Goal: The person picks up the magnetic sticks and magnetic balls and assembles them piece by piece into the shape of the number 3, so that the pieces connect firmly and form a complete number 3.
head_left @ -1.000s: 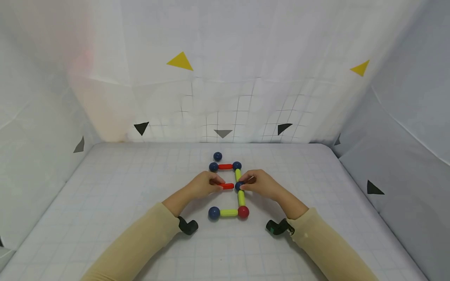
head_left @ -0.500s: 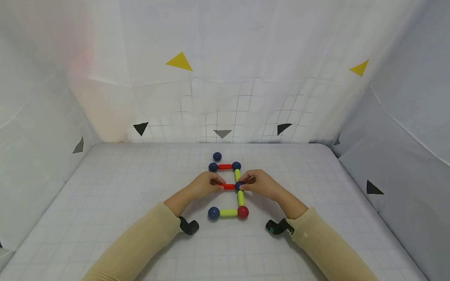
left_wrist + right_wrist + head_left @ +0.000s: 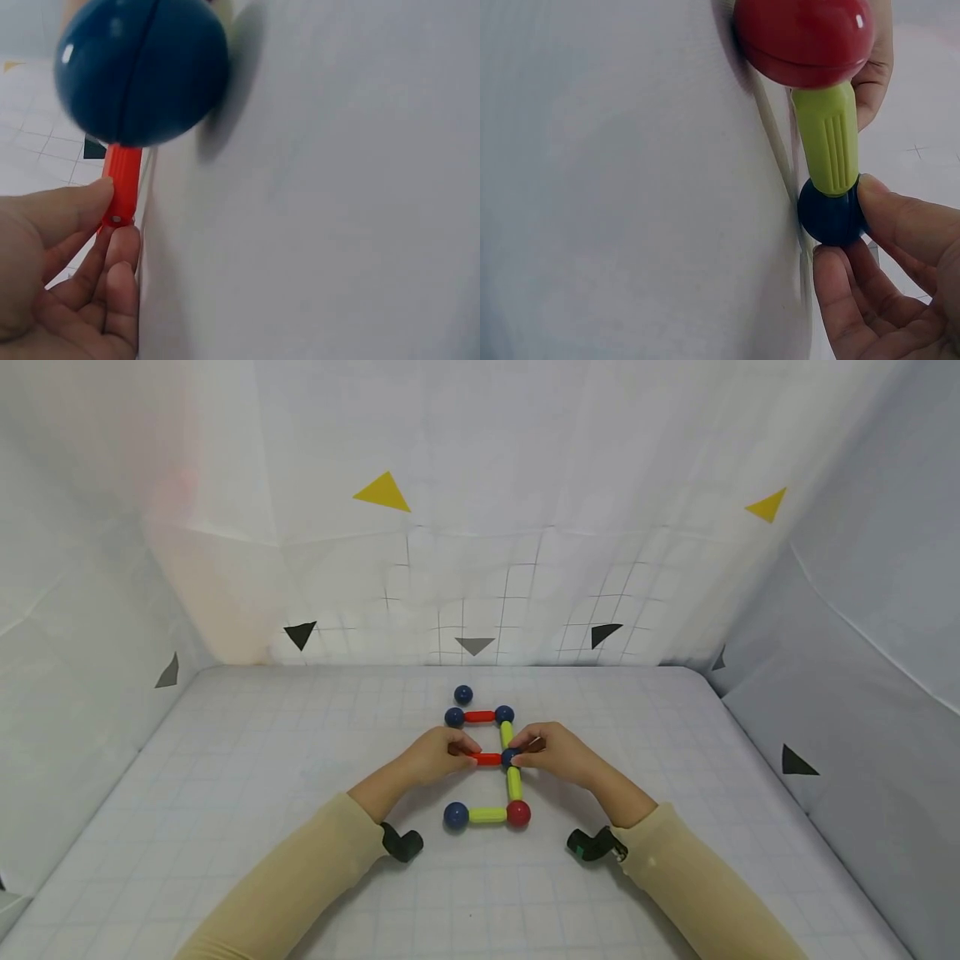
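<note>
My left hand (image 3: 437,754) pinches a red rod (image 3: 489,759) between thumb and fingers. The rod's right end meets a blue ball (image 3: 832,217), which my right hand (image 3: 553,751) grips with thumb and fingertips. From that ball a yellow-green rod (image 3: 507,732) runs back to another blue ball at the far corner. A second yellow-green rod (image 3: 829,142) comes forward to a red ball (image 3: 518,813). Leftward from the red ball, a yellow-green rod (image 3: 487,814) leads to a near blue ball (image 3: 456,816). In the left wrist view, the near blue ball (image 3: 142,71) overlaps the held rod.
Behind the hands, a red rod (image 3: 480,717) joins a blue ball (image 3: 454,717) to the far corner blue ball (image 3: 505,715). One loose blue ball (image 3: 463,695) lies just beyond them. White grid-lined cloth covers the table (image 3: 300,727) and the walls around it.
My left hand has moved the red rod slightly right, closing the small gap to the blue ball. My right hand has stayed in place on that ball.
</note>
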`<action>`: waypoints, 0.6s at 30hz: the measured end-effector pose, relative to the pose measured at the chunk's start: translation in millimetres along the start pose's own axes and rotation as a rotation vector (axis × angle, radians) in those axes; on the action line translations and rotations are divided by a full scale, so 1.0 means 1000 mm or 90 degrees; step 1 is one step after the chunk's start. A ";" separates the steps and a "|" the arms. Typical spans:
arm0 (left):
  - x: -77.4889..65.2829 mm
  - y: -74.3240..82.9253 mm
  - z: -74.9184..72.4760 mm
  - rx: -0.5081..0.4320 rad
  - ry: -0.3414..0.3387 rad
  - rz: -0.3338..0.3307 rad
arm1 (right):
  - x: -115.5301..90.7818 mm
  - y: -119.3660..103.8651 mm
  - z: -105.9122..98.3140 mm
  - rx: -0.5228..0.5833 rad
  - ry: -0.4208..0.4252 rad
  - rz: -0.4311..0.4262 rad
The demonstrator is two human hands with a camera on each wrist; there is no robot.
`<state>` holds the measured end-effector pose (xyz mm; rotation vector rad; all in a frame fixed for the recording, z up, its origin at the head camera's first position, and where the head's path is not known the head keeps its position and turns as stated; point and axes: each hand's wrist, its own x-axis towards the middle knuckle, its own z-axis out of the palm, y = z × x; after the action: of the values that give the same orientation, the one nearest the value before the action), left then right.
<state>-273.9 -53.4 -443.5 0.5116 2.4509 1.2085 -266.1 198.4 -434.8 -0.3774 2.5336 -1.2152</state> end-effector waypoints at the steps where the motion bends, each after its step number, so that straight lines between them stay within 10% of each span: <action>1: 0.000 0.000 -0.001 0.000 0.001 -0.001 | 0.000 0.000 0.000 0.000 0.000 0.001; 18: 0.023 0.008 -0.031 -0.024 0.121 -0.011 | 0.001 0.002 0.000 0.001 0.000 0.001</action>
<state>-307.0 -59.0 -423.2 0.3783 2.5774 1.3501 -266.9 199.0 -436.4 -0.3762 2.5319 -1.2166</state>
